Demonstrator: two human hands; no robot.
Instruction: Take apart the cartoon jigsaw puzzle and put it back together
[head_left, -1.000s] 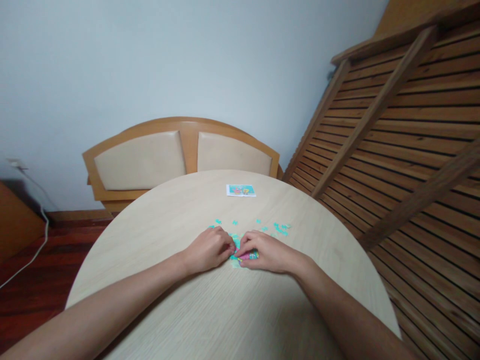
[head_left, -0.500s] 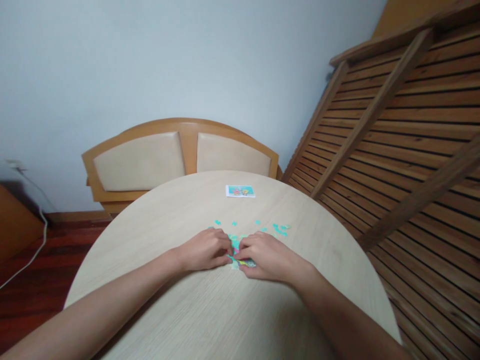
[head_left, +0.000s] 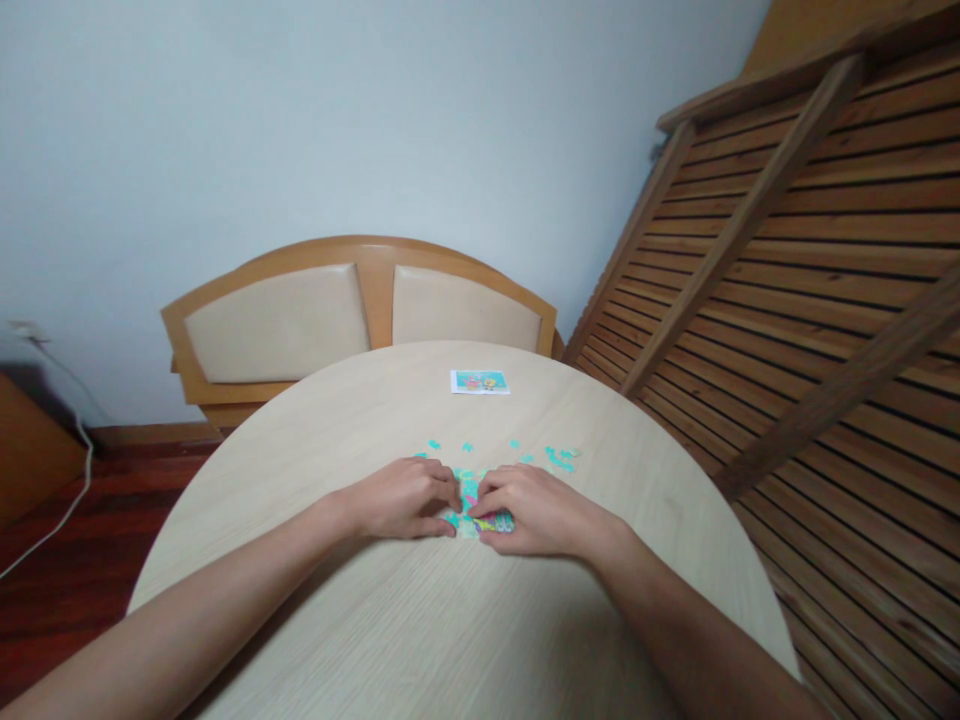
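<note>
A partly joined jigsaw puzzle, mostly turquoise with pink, yellow and purple patches, lies flat on the table between my two hands. My left hand holds its left side, fingers curled and the thumb at the near left corner. My right hand covers much of the right side, thumb and fingers pinched at the colourful lower part. Whether a single loose piece is between those fingertips is hidden. Small turquoise puzzle pieces lie just beyond my right hand, and others sit farther left behind the puzzle.
A small picture card with cartoon figures lies toward the far edge of the round wooden table. Behind it stands a padded wooden headboard against the wall. A slatted wooden frame leans at the right. A white cable hangs at the left.
My left hand has shifted slightly left, its thumb and fingers a little farther apart, so more of the puzzle shows. My right hand stays almost in place.
</note>
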